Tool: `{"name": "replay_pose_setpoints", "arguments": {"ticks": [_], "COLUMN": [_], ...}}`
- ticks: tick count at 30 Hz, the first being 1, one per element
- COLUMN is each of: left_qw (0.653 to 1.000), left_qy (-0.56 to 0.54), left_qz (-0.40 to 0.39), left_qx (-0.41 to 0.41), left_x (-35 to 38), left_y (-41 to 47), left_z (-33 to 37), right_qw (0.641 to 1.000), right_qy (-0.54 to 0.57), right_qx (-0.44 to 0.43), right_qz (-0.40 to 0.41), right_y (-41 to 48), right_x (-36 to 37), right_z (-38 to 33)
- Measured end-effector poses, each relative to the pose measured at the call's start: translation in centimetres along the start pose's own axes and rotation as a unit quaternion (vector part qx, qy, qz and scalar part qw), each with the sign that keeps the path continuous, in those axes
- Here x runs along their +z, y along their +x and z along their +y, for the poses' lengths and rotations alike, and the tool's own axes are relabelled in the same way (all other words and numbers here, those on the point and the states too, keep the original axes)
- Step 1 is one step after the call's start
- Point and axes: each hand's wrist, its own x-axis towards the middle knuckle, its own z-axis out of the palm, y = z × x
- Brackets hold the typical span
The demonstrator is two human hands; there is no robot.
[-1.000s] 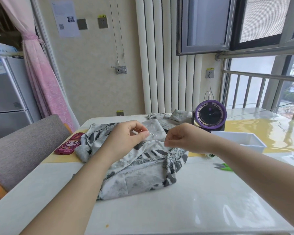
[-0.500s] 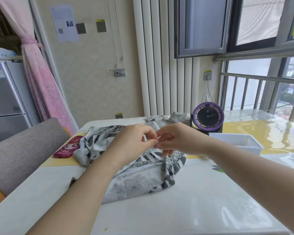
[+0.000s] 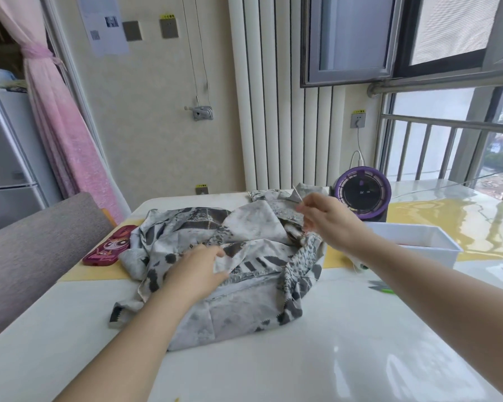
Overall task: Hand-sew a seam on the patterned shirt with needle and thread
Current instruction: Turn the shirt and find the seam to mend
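The grey and white patterned shirt (image 3: 244, 303) lies crumpled on the white table (image 3: 346, 358). My left hand (image 3: 196, 272) rests on the shirt's middle and grips a fold of cloth with thumb and fingers. My right hand (image 3: 330, 220) is raised above the shirt's far right part and pinches a thin needle (image 3: 297, 194), which points up and to the left. A pale thread (image 3: 298, 281) shows faintly over the shirt's right edge. Where the thread runs beyond that I cannot make out.
A white plastic bin (image 3: 415, 242) stands right of the shirt, a purple round fan (image 3: 362, 194) behind it. Green-handled snips (image 3: 381, 287) lie at the right. A red phone case (image 3: 111, 249) lies left of the shirt, by a grey chair (image 3: 32, 250).
My hands were together over the shirt at the needle. Now my right hand has pulled up and to the right with the needle, and my left hand has dropped onto the cloth.
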Motion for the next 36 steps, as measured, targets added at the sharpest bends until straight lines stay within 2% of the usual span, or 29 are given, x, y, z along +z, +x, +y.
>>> {"name": "replay_pose_setpoints", "arguments": {"ticks": [2, 5, 9, 11, 14, 17, 21, 24, 27, 30, 31, 33, 36], "left_qw": [0.994, 0.985, 0.977, 0.984, 0.987, 0.982, 0.931, 0.904, 0.924, 0.935, 0.937, 0.948, 0.96], "left_qy": [0.095, 0.151, 0.171, 0.093, -0.066, -0.156, -0.338, -0.392, -0.341, -0.276, -0.258, -0.238, -0.19], "left_qz": [-0.015, -0.022, 0.058, 0.095, 0.104, 0.099, 0.121, 0.099, 0.061, 0.146, 0.166, 0.156, 0.145], "left_qx": [-0.048, -0.086, -0.113, -0.118, -0.108, -0.047, 0.073, 0.138, 0.159, 0.17, 0.166, 0.145, 0.143], "left_x": [1.1, 2.0, 2.2, 1.6, -0.5, -2.6, -4.0, -4.9, -4.6, -3.4, -2.9, -1.6, 0.4], "left_y": [0.6, 1.5, 3.2, 4.6, 6.2, 7.6, 8.9, 8.9, 8.9, 8.5, 8.4, 7.9, 7.1], "left_z": [-1.6, -3.1, -4.3, -5.0, -3.9, -0.5, 4.8, 7.9, 9.0, 8.5, 7.9, 6.5, 4.8], "right_qw": [0.998, 0.997, 0.999, 0.999, 0.999, 0.999, 0.998, 0.998, 0.998, 0.995, 0.995, 0.99, 0.962], "right_qy": [0.046, 0.066, -0.027, -0.027, -0.021, 0.03, 0.057, 0.047, 0.018, 0.011, 0.029, 0.099, 0.173], "right_qx": [0.025, 0.045, 0.022, 0.009, 0.003, 0.009, -0.005, -0.023, -0.059, -0.073, -0.058, -0.008, 0.076], "right_qz": [0.026, 0.018, -0.026, -0.04, -0.043, -0.029, -0.003, -0.038, -0.013, 0.063, 0.074, 0.101, 0.199], "right_y": [0.8, 1.6, 2.4, 2.8, 3.6, 4.5, 5.2, 4.8, 4.6, 5.2, 5.5, 6.1, 7.2], "right_x": [0.6, 2.0, 3.5, 4.1, 4.6, 4.3, 2.9, 2.3, 3.0, 3.3, 3.2, 2.7, 1.5], "right_z": [0.9, 1.5, 1.9, 2.1, 2.3, 1.8, 1.1, 1.1, 2.1, 2.9, 3.2, 3.8, 5.7]}}
